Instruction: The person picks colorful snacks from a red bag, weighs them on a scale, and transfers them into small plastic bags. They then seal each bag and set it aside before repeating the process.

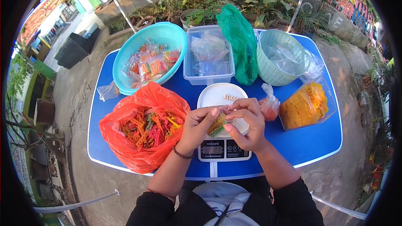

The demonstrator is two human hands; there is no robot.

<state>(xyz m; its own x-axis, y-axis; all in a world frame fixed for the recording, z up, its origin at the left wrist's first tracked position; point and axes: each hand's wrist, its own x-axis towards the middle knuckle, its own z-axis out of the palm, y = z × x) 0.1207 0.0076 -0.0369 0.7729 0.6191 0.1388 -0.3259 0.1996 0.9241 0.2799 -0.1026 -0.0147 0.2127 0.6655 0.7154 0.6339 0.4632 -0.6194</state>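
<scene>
Both hands meet over a white kitchen scale (205, 96) on the blue table. Between them is a small clear plastic bag (217, 126) with yellow and green crinkled snacks inside. My left hand (200, 122) pinches the bag's upper left side. My right hand (248, 124) has its fingers bent at the bag's top right edge. A pale twisted snack piece (231, 97) lies on the scale plate behind the fingers. Left of the hands stands an open red plastic bag (113, 121) filled with multicoloured crinkled snacks (146, 127).
Behind are a turquoise basin (178, 37) of packed snacks, a clear box (209, 79) of plastic bags, a green bag (243, 50) and a pale green basket (268, 65) holding clear bags. At right stand a tied bag of reddish contents (269, 108) and a container of yellow chips (303, 106).
</scene>
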